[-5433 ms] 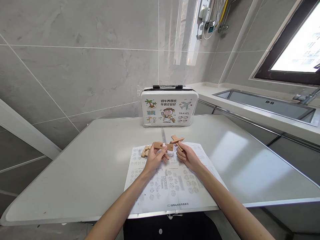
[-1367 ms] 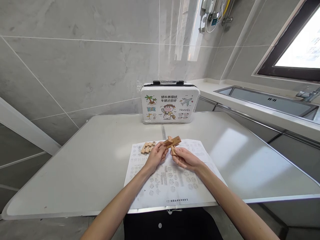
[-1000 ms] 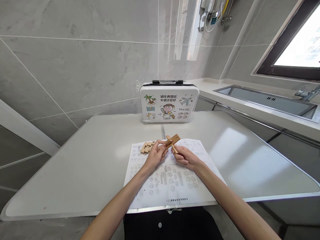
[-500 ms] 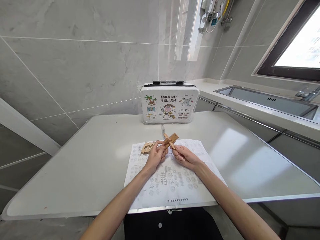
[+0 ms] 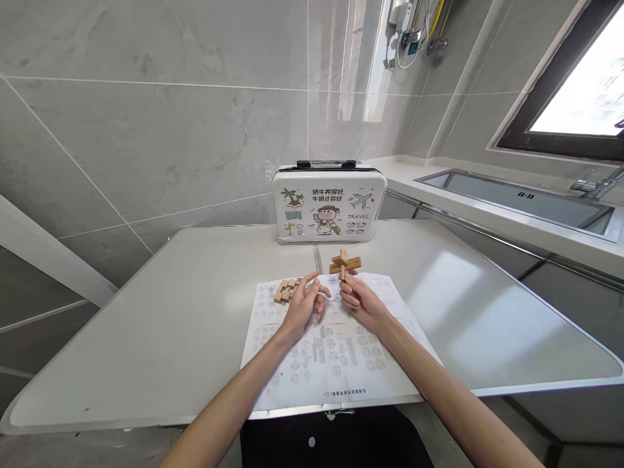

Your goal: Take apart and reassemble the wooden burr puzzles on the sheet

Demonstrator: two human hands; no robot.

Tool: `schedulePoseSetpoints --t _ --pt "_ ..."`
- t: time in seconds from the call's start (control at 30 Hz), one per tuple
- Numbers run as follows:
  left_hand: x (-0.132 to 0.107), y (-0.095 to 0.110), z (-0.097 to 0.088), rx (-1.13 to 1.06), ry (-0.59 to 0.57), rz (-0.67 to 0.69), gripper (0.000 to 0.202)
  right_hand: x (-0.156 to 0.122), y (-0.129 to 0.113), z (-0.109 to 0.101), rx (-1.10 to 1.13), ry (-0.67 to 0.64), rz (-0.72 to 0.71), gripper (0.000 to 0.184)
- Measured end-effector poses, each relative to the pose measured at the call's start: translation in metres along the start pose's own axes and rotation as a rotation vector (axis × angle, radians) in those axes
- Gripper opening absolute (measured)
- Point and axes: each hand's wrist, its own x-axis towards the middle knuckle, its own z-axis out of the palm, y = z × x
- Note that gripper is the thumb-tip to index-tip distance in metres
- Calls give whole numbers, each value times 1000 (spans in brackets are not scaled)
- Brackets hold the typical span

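Crossed wooden puzzle pieces (image 5: 351, 264) are held up by my right hand (image 5: 359, 301), its fingers pinching the lower end of one stick. To the left, my left hand (image 5: 306, 304) is apart from them, fingers loosely spread and holding nothing. Beside that hand, several notched wooden blocks (image 5: 283, 292) lie in a row, partly hidden behind its fingers. Both hands are over a printed instruction sheet (image 5: 312, 383) covered with small diagrams.
A white case (image 5: 302, 224) with cartoon prints and a black handle stands upright at the back of the white folding table (image 5: 160, 325). Along the right runs a counter with a sink (image 5: 517, 195) and tap (image 5: 597, 186). A grey tiled wall (image 5: 146, 143) rises behind.
My left hand has let go of the crossed wooden pieces. My right hand now holds them alone, turned and slightly farther right.
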Motion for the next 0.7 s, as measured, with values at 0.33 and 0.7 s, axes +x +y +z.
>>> schedulePoseSetpoints --t 0.33,0.7 --pt "1 -4 -2 72 -23 -15 48 12 -1 -30 78 275 -280 45" --pt "0 0 0 102 -52 -39 47 18 6 -55 159 363 -295 41"
